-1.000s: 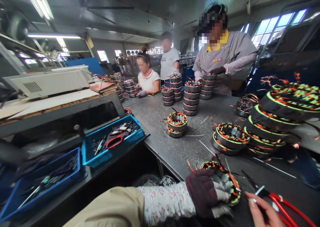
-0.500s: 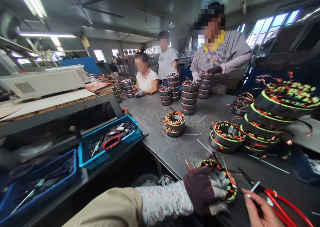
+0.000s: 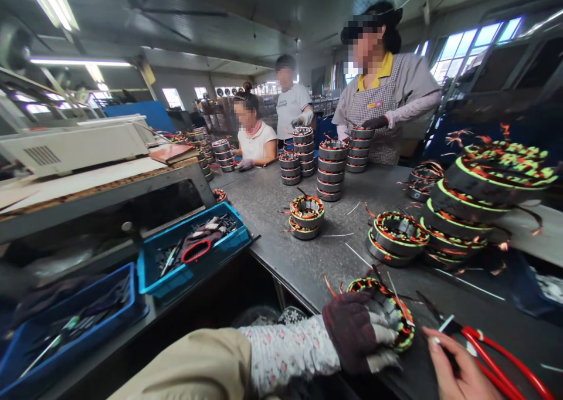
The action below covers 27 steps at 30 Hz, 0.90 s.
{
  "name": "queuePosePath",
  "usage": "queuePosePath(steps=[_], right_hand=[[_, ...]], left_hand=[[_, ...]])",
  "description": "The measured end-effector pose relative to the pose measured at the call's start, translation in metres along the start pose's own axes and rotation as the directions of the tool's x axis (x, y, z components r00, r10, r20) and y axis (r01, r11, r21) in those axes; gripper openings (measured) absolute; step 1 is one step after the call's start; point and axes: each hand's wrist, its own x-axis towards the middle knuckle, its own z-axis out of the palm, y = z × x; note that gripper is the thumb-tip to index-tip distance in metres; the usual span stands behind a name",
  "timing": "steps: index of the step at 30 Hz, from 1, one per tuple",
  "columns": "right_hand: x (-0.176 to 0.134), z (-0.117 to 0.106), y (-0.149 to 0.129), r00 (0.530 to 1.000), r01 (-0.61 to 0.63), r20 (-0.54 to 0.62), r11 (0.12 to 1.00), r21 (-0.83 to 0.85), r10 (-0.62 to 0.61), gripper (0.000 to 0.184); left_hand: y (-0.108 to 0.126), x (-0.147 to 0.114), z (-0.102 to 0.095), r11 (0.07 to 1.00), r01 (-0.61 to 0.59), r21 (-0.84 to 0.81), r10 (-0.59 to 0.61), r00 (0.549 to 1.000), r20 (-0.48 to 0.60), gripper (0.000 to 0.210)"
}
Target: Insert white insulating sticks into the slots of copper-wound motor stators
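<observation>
Steadying the wire ring (image 3: 403,318) on the table (image 3: 272,236), apparently: gloved left hand (image 3: 358,332) is lying over its near side, fingers slightly spread, grip unclear. Bare right hand (image 3: 460,368) is sitting beside red-handled cutters (image 3: 470,334), can't tell if pinching. Next move is probably calling for a still ring.

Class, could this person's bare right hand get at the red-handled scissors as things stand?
Probably yes: the right hand is close beside the red-handled scissors, and nothing visible blocks the way. Its finger and thumb look close together, though, so they may need to part first.
</observation>
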Motion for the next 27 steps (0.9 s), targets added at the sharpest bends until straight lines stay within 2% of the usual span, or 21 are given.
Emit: queuePosePath(steps=[4,7,12,16,21,27], right_hand=[[0.003,-0.001,-0.007,1.0,-0.024,0.002,1.0,0.016,0.024,0.054],[0.005,-0.003,-0.014,0.999,-0.032,-0.009,0.999,0.029,0.033,0.064],[0.006,-0.003,-0.024,0.997,-0.02,-0.08,0.999,0.038,0.023,0.078],[0.006,-0.002,-0.028,0.994,-0.034,-0.1,0.999,0.04,0.037,0.078],[0.006,-0.002,-0.028,0.996,-0.052,-0.071,0.998,0.032,0.054,0.076],[0.007,-0.003,-0.027,0.997,-0.049,-0.066,0.998,0.03,0.05,0.076]], left_hand=[[0.0,-0.002,0.003,1.0,0.0,0.008,0.0,1.0,-0.015,0.04],[0.001,-0.001,0.001,1.0,0.003,0.025,-0.004,1.0,0.019,0.041],[0.002,0.002,-0.006,0.999,0.003,0.04,-0.006,0.999,0.053,0.039],[0.001,0.001,-0.004,0.999,-0.009,0.054,0.009,1.0,-0.001,0.039],[0.0,0.001,-0.002,0.998,-0.002,0.057,-0.002,0.998,0.065,0.041],[-0.001,-0.001,0.002,1.0,0.002,0.019,-0.002,1.0,-0.01,0.041]])
